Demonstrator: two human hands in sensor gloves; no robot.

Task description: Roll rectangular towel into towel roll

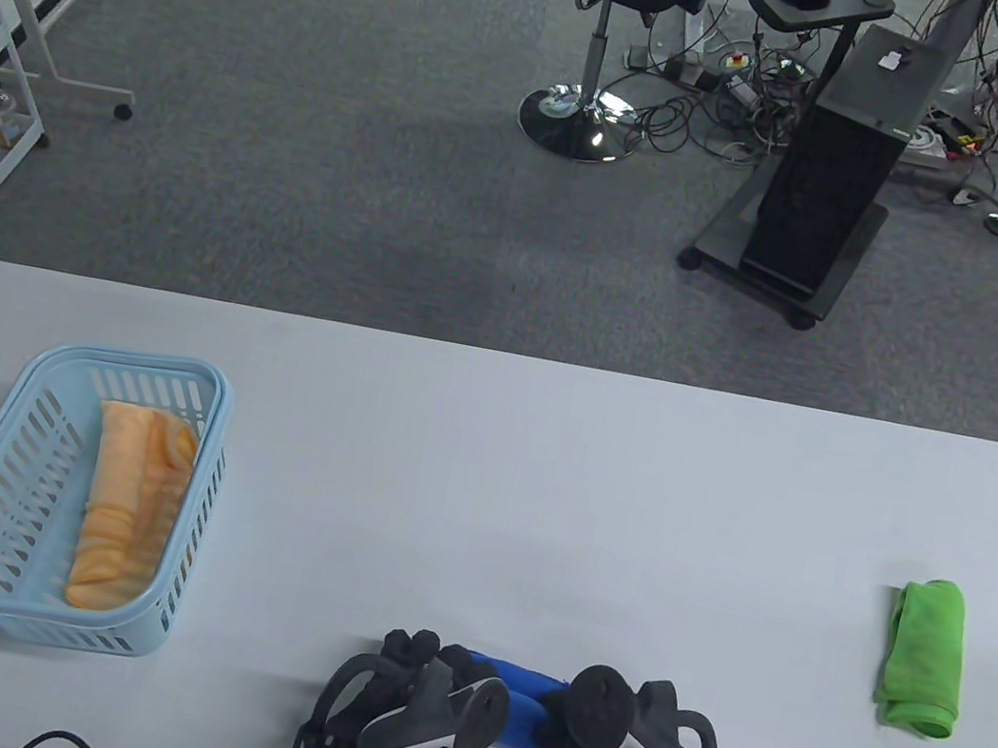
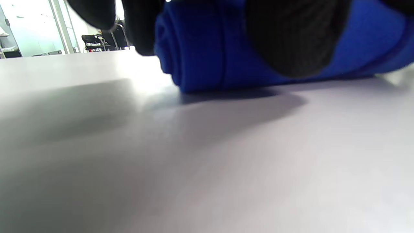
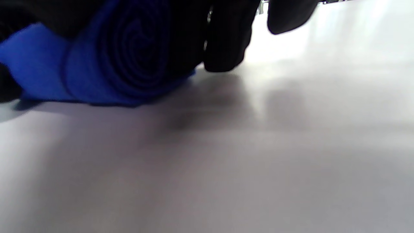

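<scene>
near the front edge of the counter (image 1: 486,449), between the two hands, lies the blue towel (image 1: 519,708), already wound into a thick roll. spiral layers visible at both ends in the wrist views, so rolling probably almost finished. left hand (image 1: 402,704) curled over the left end, fingers (image 2: 294,38) pressing on the cloth; right hand (image 1: 636,746) clenched around the right end in the same way. likely held so at both ends to keep the layers tight and stop any unwinding. long axis of the roll running left to right, parallel to the front edge, open ends pointing sideways. farther off, a green towel roll (image 1: 925,657) at the right and a basket (image 1: 172,365) with an orange towel (image 1: 127,511) at the left.
</scene>
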